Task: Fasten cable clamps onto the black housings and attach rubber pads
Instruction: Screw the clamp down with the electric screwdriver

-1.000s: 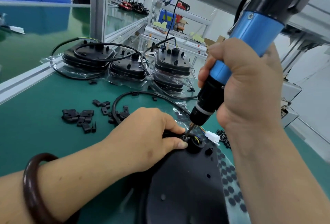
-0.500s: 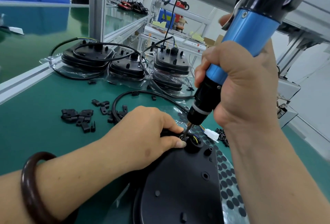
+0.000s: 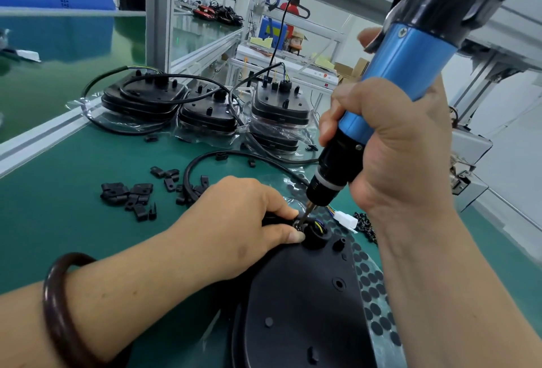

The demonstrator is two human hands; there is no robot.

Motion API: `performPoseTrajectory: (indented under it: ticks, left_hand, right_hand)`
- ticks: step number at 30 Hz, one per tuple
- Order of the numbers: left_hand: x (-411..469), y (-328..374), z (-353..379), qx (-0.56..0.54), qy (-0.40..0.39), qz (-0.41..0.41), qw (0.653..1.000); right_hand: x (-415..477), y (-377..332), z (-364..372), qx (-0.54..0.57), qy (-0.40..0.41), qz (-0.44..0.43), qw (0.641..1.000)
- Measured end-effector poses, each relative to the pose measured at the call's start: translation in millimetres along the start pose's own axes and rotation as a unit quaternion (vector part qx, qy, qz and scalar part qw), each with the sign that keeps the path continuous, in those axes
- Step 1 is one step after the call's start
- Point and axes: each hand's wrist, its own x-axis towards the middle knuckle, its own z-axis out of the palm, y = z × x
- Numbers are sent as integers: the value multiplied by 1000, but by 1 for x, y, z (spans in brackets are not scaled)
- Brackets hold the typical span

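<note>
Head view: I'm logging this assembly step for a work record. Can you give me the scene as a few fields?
Left hand: pinches a black part, likely a cable clamp, on the near housing
Right hand: grips the electric screwdriver, tilted
Bit: tip down at the clamp, beside the cable boss
Spare clamps: loose on the green mat, left
Rubber pads: sheet under the housing's right edge
Other housings: stacked at the back

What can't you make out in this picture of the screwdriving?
Head view:
- Black part pinched by the left hand: mostly covered by its fingers; clamp or cable unclear.
- What the bit touches: too small.
- Electric screwdriver in the right hand: top cut by upper edge.
- Black housing: near end cut by bottom edge.
</note>
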Motion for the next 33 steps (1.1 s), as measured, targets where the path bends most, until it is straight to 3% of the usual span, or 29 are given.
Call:
performPoseTrajectory:
  ticks: [11,15,20,24,28,33]
  left_hand:
    - [-1,7,-4,43,-25,10,999]
    - [1,7,-3,40,-17,0,999]
    - [3,6,-3,33,-8,-6,999]
    - [1,6,-3,46,-4,-1,999]
    - [1,8,-6,73,-15,23,997]
    - [6,8,-11,67,-61,42,995]
  right_hand:
    - [3,-4,-14,14,15,32,999]
    - [7,-2,-8,-28,26,33,999]
    - [24,-29,-6,41,-95,-10,995]
    - [49,-53,-22,-34,-19,-14,999]
    - [54,-60,-57,-84,35,100,991]
    - [43,-49,-105,-122,49,268,954]
